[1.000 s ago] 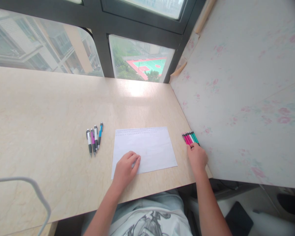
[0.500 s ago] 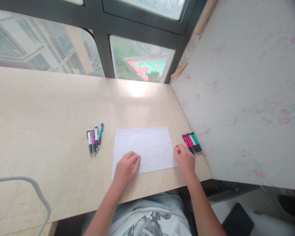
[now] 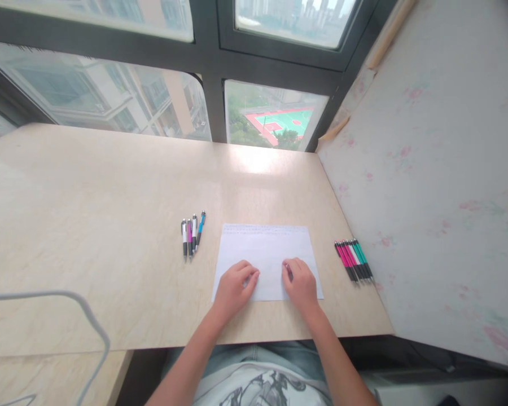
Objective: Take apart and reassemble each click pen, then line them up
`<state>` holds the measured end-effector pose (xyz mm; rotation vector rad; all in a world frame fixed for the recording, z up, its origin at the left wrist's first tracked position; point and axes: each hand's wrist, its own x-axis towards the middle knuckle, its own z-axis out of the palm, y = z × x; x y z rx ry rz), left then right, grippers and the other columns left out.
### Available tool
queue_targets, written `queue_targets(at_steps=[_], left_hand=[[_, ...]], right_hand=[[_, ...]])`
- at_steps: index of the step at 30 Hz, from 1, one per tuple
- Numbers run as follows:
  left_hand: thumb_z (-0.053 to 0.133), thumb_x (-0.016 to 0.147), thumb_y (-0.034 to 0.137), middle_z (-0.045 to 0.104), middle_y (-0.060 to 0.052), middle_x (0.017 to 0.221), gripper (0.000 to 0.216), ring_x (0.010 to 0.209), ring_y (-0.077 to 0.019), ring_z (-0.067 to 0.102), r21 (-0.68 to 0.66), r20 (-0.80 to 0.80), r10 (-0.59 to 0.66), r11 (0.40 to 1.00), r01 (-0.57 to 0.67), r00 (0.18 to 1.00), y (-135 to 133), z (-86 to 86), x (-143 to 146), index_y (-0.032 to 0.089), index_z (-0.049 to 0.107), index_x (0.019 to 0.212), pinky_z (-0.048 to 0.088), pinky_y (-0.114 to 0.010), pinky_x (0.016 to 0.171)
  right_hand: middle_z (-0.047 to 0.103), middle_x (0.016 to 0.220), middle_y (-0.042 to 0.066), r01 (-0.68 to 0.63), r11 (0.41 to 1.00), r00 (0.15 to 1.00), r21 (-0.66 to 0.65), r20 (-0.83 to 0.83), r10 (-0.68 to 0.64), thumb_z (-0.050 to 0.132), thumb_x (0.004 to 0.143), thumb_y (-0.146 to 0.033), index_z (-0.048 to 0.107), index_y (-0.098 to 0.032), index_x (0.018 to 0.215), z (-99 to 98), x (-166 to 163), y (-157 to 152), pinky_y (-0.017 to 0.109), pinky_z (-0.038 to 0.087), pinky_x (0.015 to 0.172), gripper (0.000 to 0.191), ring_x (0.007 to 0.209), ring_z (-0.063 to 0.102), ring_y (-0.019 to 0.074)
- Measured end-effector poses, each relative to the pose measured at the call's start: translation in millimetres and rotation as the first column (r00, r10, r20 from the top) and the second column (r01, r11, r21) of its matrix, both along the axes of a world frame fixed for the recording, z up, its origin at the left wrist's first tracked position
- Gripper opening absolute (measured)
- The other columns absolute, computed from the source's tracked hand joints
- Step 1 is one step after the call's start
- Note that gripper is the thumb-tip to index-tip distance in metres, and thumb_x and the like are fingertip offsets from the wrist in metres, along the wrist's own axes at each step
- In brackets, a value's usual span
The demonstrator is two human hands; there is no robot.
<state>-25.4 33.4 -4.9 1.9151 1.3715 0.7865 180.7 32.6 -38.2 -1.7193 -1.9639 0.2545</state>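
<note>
A white sheet of paper (image 3: pixel 267 251) lies flat on the beige table (image 3: pixel 110 225), with a faint line of writing along its far edge. My left hand (image 3: pixel 235 286) rests on the sheet's near left part, fingers curled loosely and nothing in them. My right hand (image 3: pixel 300 283) rests on the sheet's near right part, fingers curled downward; I cannot see anything held in it. Several pens (image 3: pixel 192 234) with white, pink and blue barrels lie side by side left of the sheet. A row of pink and teal pens (image 3: pixel 353 260) lies to the right, near the wall.
A floral-patterned wall panel (image 3: pixel 427 169) closes off the table's right side. A dark-framed window (image 3: pixel 211 62) runs along the far edge. A thin white wire frame (image 3: pixel 68 304) curves over the near left corner. My lap shows below the table's front edge.
My right hand left the pink and teal pens and moved left onto the paper, beside my left hand. The camera view shifted, so everything sits further right and lower.
</note>
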Motion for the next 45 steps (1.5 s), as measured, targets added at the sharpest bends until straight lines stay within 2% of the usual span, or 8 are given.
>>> queue_targets(at_steps=[5,9,13,19,31,35,38,45], left_hand=[[0.048,0.091,0.035,0.071,-0.006,0.094,0.025,0.08,-0.0181,0.065,-0.075,0.162,0.108,0.992,-0.097,0.981,16.6,1.0,-23.4,0.021,0.069,0.095,0.052,-0.03,0.068],[0.05,0.089,0.033,0.07,-0.007,0.101,0.024,0.077,-0.0181,0.064,0.097,-0.147,0.36,0.932,-0.349,0.921,41.0,8.6,-62.5,0.021,0.067,0.1,0.051,-0.03,0.071],[0.048,0.089,0.031,0.066,-0.01,0.111,0.028,0.086,-0.0224,0.065,0.284,-0.435,0.526,0.85,-0.444,0.731,60.5,23.8,-89.0,0.02,0.065,0.108,0.049,-0.033,0.076],[0.047,0.089,0.037,0.065,-0.015,0.109,0.034,0.095,-0.0303,0.063,0.204,-0.663,0.474,0.859,-0.47,0.579,71.8,32.5,-87.5,0.019,0.063,0.111,0.05,-0.037,0.07],[0.043,0.088,0.033,0.064,-0.017,0.107,0.028,0.093,-0.0314,0.064,0.091,-0.738,0.377,0.877,-0.472,0.559,82.8,35.1,-81.2,0.018,0.066,0.095,0.049,-0.038,0.069],[0.051,0.085,0.032,0.068,-0.01,0.092,0.019,0.086,-0.0272,0.065,0.008,-0.535,0.356,0.909,-0.417,0.766,76.9,47.1,-84.3,0.019,0.063,0.09,0.047,-0.036,0.073],[0.057,0.084,0.039,0.068,-0.005,0.084,0.021,0.077,-0.0222,0.065,-0.168,-0.125,0.314,0.928,-0.332,0.941,59.2,50.6,-77.9,0.019,0.06,0.09,0.047,-0.033,0.069],[0.068,0.08,0.035,0.067,-0.006,0.091,0.026,0.068,-0.0139,0.061,-0.483,0.565,0.347,0.875,-0.041,0.749,8.3,29.7,-18.0,0.017,0.058,0.096,0.042,-0.024,0.057]], right_hand=[[0.061,0.079,0.004,0.01,1.0,0.999,-0.007,-0.046,-0.01,0.045,0.09,-0.018,0.062,-0.019,0.086,-0.1,2.6,0.4,0.027,0.041,0.073,0.018,0.077,0.055,0.0184],[0.062,0.08,0.005,0.015,1.0,0.998,-0.012,-0.063,-0.016,0.045,0.09,-0.018,0.063,-0.019,0.088,-0.8,2.3,0.5,0.028,0.041,0.074,0.018,0.078,0.056,0.0188],[0.063,0.081,0.005,0.009,1.0,0.996,-0.011,-0.085,-0.01,0.044,0.09,-0.019,0.063,-0.019,0.088,-0.5,3.0,1.0,0.028,0.042,0.074,0.019,0.079,0.057,0.0192],[0.064,0.082,0.005,-0.001,1.0,0.995,-0.014,-0.104,-0.001,0.045,0.089,-0.018,0.063,-0.019,0.089,-1.5,3.9,1.1,0.029,0.042,0.075,0.018,0.08,0.057,0.0191],[0.064,0.08,0.005,0.005,1.0,0.992,0.031,-0.126,-0.001,0.046,0.088,-0.015,0.063,-0.019,0.086,-0.8,2.4,1.4,0.029,0.042,0.072,0.018,0.079,0.058,0.02],[0.064,0.079,0.005,0.0,0.999,0.989,0.046,-0.147,0.006,0.047,0.088,-0.015,0.063,-0.02,0.086,0.1,2.4,1.2,0.03,0.042,0.072,0.017,0.079,0.058,0.0203],[0.064,0.08,0.005,-0.002,0.999,0.985,0.033,-0.174,0.008,0.046,0.088,-0.015,0.063,-0.02,0.086,0.4,2.6,1.1,0.03,0.043,0.073,0.018,0.079,0.058,0.0202],[0.062,0.076,0.003,0.054,0.996,0.94,0.068,-0.34,-0.028,0.048,0.092,-0.026,0.06,-0.016,0.115,2.3,6.9,-2.7,0.03,0.046,0.07,0.028,0.069,0.056,0.0173]])
